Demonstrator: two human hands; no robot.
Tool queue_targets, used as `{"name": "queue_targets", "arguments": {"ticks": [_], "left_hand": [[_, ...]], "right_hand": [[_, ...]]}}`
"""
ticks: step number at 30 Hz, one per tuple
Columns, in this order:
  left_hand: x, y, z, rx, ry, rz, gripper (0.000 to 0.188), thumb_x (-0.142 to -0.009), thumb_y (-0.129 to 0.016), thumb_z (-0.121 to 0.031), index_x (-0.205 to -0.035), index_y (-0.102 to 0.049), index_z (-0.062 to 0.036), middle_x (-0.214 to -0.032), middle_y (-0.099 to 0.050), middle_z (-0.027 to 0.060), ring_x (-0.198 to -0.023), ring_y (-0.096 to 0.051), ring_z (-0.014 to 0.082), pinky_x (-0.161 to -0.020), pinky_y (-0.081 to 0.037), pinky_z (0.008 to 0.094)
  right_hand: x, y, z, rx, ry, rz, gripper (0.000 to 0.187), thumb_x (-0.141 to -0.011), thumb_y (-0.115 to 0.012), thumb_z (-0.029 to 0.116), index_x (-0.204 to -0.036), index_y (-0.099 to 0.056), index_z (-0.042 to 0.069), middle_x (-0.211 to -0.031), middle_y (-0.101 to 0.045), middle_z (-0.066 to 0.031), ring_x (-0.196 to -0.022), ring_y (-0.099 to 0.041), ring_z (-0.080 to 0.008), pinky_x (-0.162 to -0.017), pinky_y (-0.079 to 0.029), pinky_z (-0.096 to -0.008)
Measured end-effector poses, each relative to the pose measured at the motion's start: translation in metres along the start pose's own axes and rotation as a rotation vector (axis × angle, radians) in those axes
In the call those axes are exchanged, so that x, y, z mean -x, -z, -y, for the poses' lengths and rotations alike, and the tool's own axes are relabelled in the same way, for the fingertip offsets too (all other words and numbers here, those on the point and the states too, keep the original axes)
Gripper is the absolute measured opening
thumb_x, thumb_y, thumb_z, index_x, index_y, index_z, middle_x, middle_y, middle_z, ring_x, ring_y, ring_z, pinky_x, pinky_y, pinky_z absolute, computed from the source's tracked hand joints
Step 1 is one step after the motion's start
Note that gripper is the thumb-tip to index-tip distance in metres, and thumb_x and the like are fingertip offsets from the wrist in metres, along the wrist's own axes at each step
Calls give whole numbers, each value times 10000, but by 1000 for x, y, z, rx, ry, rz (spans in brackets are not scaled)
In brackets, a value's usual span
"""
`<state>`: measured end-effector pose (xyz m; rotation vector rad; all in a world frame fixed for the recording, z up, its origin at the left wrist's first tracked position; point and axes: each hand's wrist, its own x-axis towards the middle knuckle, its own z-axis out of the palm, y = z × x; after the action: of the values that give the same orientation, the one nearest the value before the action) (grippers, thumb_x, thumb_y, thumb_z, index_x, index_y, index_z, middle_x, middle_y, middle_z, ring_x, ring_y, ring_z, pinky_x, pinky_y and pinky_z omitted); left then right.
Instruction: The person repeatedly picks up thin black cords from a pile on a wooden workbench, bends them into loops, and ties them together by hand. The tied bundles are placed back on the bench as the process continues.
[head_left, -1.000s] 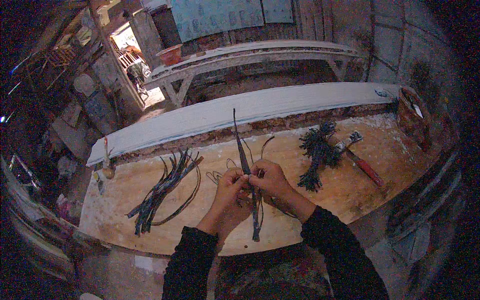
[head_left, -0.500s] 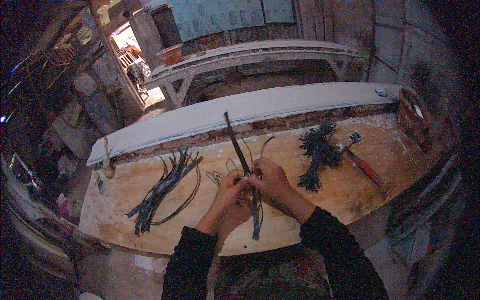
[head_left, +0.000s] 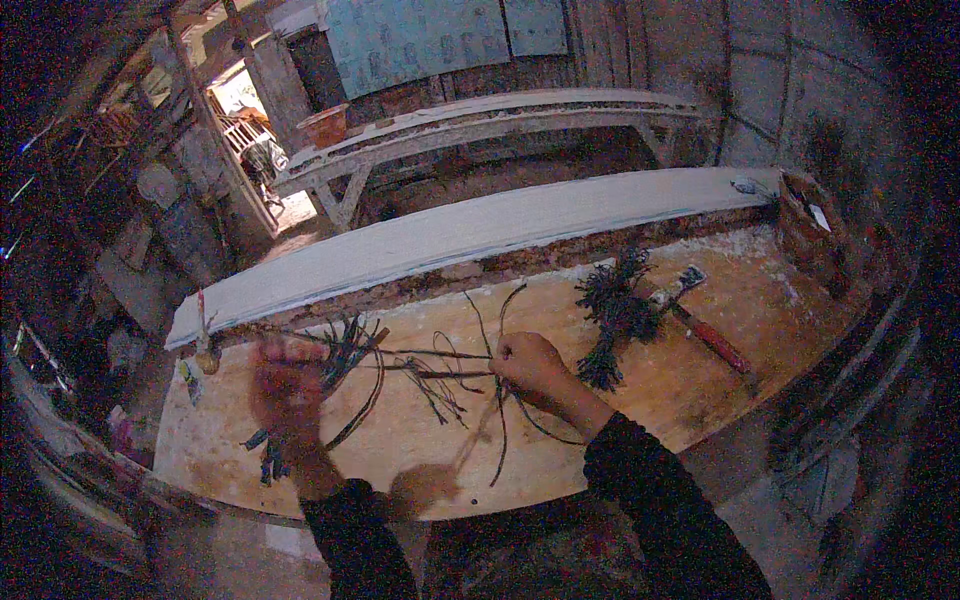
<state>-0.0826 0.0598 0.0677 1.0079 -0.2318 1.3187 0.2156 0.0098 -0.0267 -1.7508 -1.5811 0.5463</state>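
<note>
My right hand (head_left: 533, 368) is closed around thin dark strips (head_left: 440, 374) over the middle of the wooden board. Two of these run left from it toward my left hand; thinner ends stick out above and below the fist. My left hand (head_left: 285, 395) is smeared by motion, so its fingers cannot be made out. It hangs over a bundle of flat dark strips (head_left: 352, 350) and hides most of it. Between the hands lie thin looped strands (head_left: 432, 385), apparently on the board.
The wooden board (head_left: 400, 450) has a raised pale plank (head_left: 480, 222) behind it. Right of my right hand lie a tied tuft of short dark strips (head_left: 612, 318) and a red-handled tool (head_left: 715, 340) with a metal head. A brown container (head_left: 808, 235) stands at the far right.
My hands were together at a thick dark strip pointing away from me. Now my left hand has swung far left, and thin strips stretch sideways from my right hand. The view has shifted slightly.
</note>
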Motion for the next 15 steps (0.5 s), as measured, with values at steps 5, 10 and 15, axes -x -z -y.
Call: {"name": "queue_targets", "arguments": {"ticks": [5, 10, 15], "left_hand": [[13, -25, -96, 214, -180, 160, 153, -924, -425, -150, -997, -477, -26, -933, -518, 92, -858, -531, 218, -800, -452, 376], [23, -16, -70, -84, -154, -204, 96, -897, -471, -139, -898, -475, -43, -990, -532, 123, -884, -538, 191, -704, -506, 326], [0, -48, 29, -856, 407, -422, 128, -854, -548, -115, -964, -509, -63, -810, -584, 68, -651, -587, 178, -533, -511, 267]], "right_hand": [[2, -2, -1, 85, -35, -28, 299, -646, -624, 307, -733, -605, 21, -716, -604, -176, -696, -604, -321, -652, -470, -412], [3, 9, 0, 66, -131, 40, 264, -657, -630, 275, -767, -601, 37, -735, -611, -171, -695, -599, -324, -666, -468, -413], [1, 0, -4, -60, -72, -156, 319, -734, -622, 336, -880, -592, 53, -727, -597, -132, -671, -599, -257, -620, -468, -369]]}}
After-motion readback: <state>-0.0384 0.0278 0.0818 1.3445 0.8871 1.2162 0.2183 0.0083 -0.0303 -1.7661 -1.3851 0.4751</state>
